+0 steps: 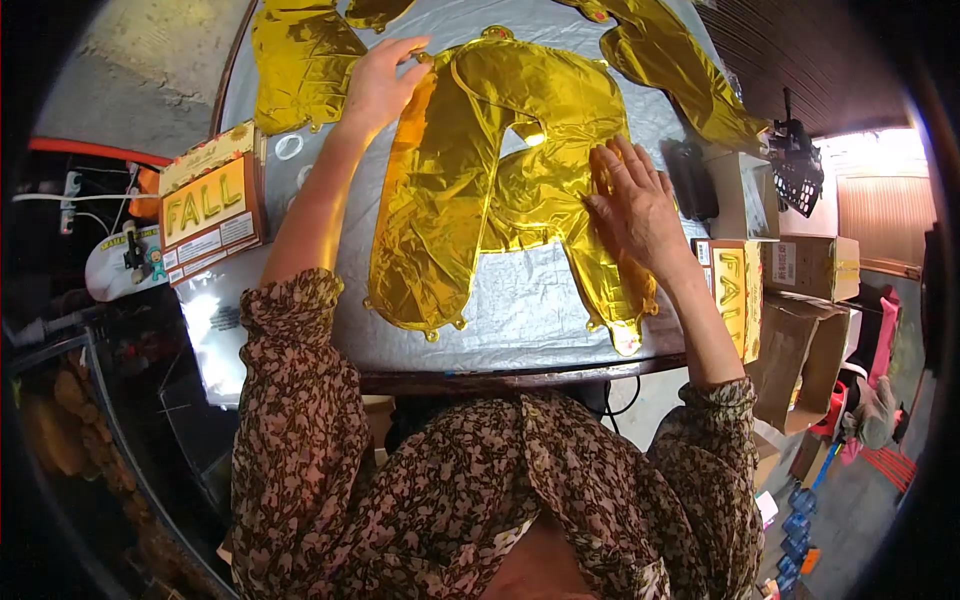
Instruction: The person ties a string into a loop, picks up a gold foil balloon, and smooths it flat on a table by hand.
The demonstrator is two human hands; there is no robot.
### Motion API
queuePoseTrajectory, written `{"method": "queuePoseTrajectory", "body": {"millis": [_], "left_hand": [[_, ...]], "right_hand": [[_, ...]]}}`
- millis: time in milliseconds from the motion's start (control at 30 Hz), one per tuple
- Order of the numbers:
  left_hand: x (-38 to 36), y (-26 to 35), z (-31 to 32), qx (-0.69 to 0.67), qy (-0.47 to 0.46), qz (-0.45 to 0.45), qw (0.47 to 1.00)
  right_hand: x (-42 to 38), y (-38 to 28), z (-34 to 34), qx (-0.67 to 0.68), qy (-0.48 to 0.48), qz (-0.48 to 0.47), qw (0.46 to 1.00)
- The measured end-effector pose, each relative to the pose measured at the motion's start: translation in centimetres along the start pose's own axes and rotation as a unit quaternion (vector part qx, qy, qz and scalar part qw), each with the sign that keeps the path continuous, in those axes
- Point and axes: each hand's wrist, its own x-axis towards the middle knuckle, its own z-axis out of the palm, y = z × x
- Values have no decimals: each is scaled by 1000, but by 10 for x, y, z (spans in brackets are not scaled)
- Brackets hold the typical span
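Note:
A flat gold foil letter balloon (430, 200) lies on the silver-grey table cover (530, 300), with a gap near its middle and small tabs along its edges. My left hand (385, 85) is at its top left corner, thumb and fingers closed on the foil edge by a tab. Flat on the right side of the same balloon rests my right hand (640, 205), fingers stretched out and holding nothing. Another gold foil balloon (300, 65) lies beyond my left hand, and a further gold foil piece (685, 75) stretches across the upper right.
A printed FALL box (210, 205) stands at the left, and a second FALL box (735, 300) at the right edge. A clear ring (288, 147) lies near my left forearm. Cardboard boxes (805, 340) and a black basket (797, 165) are farther right.

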Motion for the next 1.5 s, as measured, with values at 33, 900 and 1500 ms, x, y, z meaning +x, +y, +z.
{"method": "queuePoseTrajectory", "body": {"millis": [33, 900, 1500], "left_hand": [[-2, 0, -1, -1, 0, 0, 1000], [-101, 91, 2, 72, -139, 110, 981], [-102, 96, -2, 63, -154, 80, 983]], "right_hand": [[0, -1, -2, 0, -1, 1, 1000], [-10, -63, -4, 73, 94, -145, 982], [-6, -73, 22, 139, 162, -121, 969]]}}
